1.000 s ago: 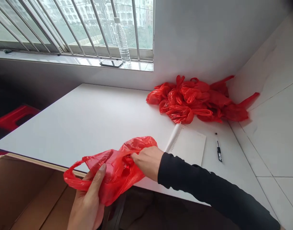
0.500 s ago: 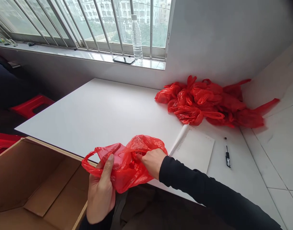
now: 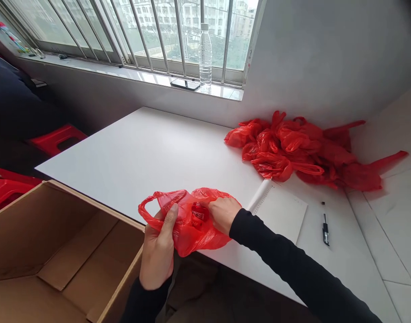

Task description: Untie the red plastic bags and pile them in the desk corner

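Note:
A red plastic bag is held over the front edge of the white table. My left hand grips its left side near a handle loop, thumb on top and fingers underneath. At the bag's opening, my right hand is closed on the right rim, fingertips partly hidden by the plastic. Inside the opening a small red packet with dark and pale print shows; its kind I cannot make out.
Red plastic bags lie heaped against the wall. In front are an open notebook and a black pen. A cardboard box stands at left, red stools beyond. A water bottle and phone rest on the sill.
The bag's mouth has been spread wider, and the packet inside now shows. Both hands and the bag sit a little farther right in view; the whole scene has shifted as well.

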`<control>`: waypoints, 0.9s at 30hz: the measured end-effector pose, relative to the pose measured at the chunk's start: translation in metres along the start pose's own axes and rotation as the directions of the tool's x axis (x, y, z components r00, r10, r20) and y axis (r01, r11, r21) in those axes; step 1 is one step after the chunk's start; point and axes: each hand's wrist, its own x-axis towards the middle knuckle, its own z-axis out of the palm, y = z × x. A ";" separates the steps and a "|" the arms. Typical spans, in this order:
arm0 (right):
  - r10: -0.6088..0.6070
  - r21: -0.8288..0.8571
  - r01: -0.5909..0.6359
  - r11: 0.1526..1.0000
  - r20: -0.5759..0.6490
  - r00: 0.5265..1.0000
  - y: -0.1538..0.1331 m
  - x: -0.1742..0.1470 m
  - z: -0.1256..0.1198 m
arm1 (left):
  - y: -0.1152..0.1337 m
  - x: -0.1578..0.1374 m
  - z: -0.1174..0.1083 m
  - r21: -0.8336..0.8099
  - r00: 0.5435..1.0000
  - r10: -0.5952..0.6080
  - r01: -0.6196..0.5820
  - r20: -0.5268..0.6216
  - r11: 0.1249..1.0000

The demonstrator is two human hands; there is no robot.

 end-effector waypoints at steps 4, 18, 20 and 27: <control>0.073 -0.025 -0.073 0.997 -0.013 0.997 0.002 -0.007 -0.006 | -0.003 0.002 -0.001 0.025 1.000 0.028 -0.028 0.007 0.999; 0.053 0.145 0.000 0.989 -0.360 0.932 0.023 -0.076 -0.029 | 0.032 -0.011 -0.010 0.416 0.897 0.129 -0.318 0.422 0.852; 0.015 0.193 0.060 0.979 -0.362 0.932 0.022 -0.075 -0.030 | 0.035 -0.008 -0.015 0.549 0.862 0.192 -0.455 0.470 0.701; 0.162 0.574 0.367 0.732 -0.669 0.725 0.017 -0.089 -0.085 | 0.061 0.007 0.005 0.576 0.867 0.405 -0.496 0.289 0.650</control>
